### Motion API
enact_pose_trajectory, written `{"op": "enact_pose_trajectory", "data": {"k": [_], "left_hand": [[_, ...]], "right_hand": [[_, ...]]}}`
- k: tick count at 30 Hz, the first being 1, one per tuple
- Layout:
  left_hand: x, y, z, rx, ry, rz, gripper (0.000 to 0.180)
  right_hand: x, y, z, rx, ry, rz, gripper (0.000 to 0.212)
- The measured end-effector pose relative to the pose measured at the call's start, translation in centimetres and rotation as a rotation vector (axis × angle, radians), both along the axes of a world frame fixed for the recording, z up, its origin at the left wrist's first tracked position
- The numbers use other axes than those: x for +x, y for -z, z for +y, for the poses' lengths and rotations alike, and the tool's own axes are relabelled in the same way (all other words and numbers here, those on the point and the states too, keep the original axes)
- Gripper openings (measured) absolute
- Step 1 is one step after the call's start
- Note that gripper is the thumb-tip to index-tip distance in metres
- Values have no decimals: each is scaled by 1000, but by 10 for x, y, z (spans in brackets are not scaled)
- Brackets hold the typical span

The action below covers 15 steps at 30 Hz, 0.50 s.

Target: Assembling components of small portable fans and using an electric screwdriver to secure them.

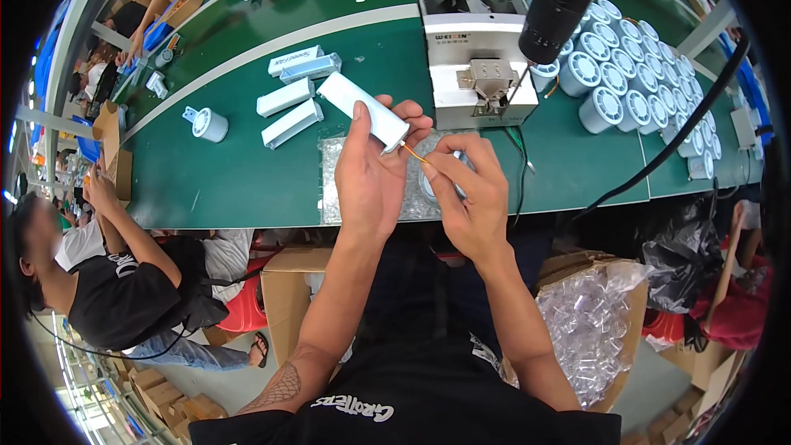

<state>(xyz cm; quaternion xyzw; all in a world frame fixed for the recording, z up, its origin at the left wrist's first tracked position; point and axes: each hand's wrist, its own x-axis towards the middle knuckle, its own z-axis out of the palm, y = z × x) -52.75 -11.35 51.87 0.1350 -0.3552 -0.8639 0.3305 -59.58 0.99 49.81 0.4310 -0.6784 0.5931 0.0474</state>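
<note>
A long pale-blue plastic casing [362,109] lies tilted in my left hand [369,177], held between the thumb and the curled fingers. A thin orange wire [414,152] comes out of the casing's near end. My right hand [474,194] pinches the wire's other end between thumb and index finger. Partly hidden behind my right hand, a round pale-blue part [428,189] rests on a clear plastic sheet [331,202] at the table's front edge. Beyond my left hand lie several similar casings [286,97].
A grey metal machine [449,49] stands behind my hands, with a black tool [560,12] hanging beside it. Many round blue-white parts [636,107] cover the right side. One cylindrical part [209,126] sits at left. A box holds clear plastic pieces [585,330]; a co-worker [124,297] sits left.
</note>
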Motion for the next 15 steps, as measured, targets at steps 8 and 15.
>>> {"op": "enact_pose_trajectory", "data": {"k": [8, 15], "left_hand": [[-2, -3, -2, -42, -17, -6, 41], [-5, 7, 6, -350, -62, -185, 41]], "right_hand": [[-2, -4, -14, 12, -10, 21, 12], [4, 8, -31, -32, 92, 55, 18]]}}
